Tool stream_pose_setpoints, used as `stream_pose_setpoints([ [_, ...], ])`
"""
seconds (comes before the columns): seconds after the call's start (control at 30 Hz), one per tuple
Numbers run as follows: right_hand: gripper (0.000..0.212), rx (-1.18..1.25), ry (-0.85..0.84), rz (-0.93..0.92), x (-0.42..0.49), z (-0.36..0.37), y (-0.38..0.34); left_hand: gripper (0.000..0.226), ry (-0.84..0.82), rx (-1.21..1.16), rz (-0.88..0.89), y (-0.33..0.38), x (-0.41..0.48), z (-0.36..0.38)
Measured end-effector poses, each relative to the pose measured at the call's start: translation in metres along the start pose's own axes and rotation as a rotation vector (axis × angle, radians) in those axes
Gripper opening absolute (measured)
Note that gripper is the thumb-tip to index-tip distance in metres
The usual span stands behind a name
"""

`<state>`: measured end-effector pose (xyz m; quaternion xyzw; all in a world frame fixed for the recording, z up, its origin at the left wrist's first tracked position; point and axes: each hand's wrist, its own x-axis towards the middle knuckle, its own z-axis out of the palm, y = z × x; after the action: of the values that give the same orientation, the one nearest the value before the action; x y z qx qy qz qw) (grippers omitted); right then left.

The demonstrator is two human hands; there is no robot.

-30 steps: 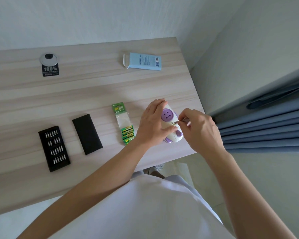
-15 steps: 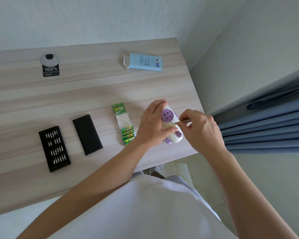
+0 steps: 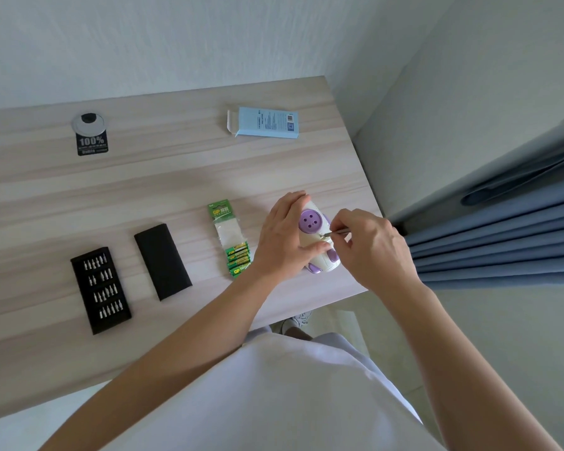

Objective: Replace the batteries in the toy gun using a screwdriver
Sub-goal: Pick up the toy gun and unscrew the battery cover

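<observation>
Toy gun [image 3: 310, 222]: white and purple, right of centre, near the table's [image 3: 176, 177] right edge.
Left hand [image 3: 284, 237]: fingers curled round the toy gun.
Right hand [image 3: 373, 247]: pinches the screwdriver [image 3: 337, 233], tip touching the toy.
Battery pack [image 3: 233, 239]: just left of the left hand.
Bit case [image 3: 100, 289]: lower left.

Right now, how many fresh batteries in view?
4 batteries, side by side at the near end of the green blister pack, just left of the left hand gripping the toy gun. The right hand holds the screwdriver to it. Any inside it are hidden.
</observation>
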<state>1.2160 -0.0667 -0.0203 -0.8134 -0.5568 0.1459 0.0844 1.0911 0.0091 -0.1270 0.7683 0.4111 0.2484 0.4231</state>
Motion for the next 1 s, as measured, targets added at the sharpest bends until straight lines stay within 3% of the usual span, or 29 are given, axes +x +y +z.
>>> stream_pose_setpoints([
  [0.17,0.032,-0.135,-0.014,0.094,0.002,-0.003,-0.002,0.087,-0.002,-0.010,-0.003,-0.001,0.000,0.000],
  [0.43,0.005,-0.036,-0.017,0.007,-0.001,-0.003,-0.005,0.090,-0.007,-0.015,-0.013,0.001,-0.001,-0.001],
  [0.6,0.015,-0.035,-0.018,0.046,-0.002,-0.004,-0.006,0.086,-0.016,0.021,-0.004,-0.001,0.000,-0.001],
  [0.73,0.034,-0.171,-0.038,0.108,0.001,-0.007,-0.011,0.087,-0.018,0.019,-0.010,0.002,0.000,-0.002],
  [1.0,0.005,-0.006,-0.042,0.029,-0.001,-0.006,-0.008,0.091,-0.024,0.023,-0.009,0.002,0.000,-0.003],
])
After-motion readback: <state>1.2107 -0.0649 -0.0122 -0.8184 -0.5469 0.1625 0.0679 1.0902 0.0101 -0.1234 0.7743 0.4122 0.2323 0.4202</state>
